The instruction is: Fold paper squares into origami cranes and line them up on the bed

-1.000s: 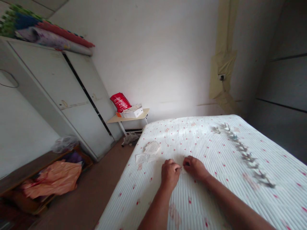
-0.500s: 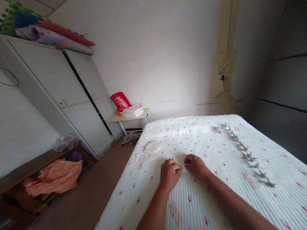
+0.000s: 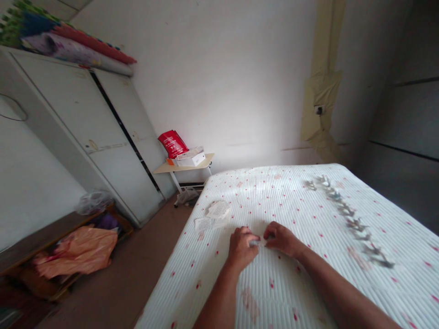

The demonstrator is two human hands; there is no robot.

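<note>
A small piece of paper shows between my two hands, low over the bed's quilted white cover. My left hand is closed on its left side, thumb and fingers pinching it. From the right, my right hand reaches to the paper with curled fingers; its fingertips are partly hidden. Printed paper pieces lie flat on the cover, ahead and to the left of my hands. Several small folded paper figures form a slanting row on the right of the bed.
The bed fills the front. Beyond its far left corner stands a small table with a red bag and a white box. A wardrobe and a low wooden bench are at the left.
The paper between my hands has tilted and now shows greyish between my left thumb and fingers. My right hand's fingers have shifted slightly. The view has moved a little.
</note>
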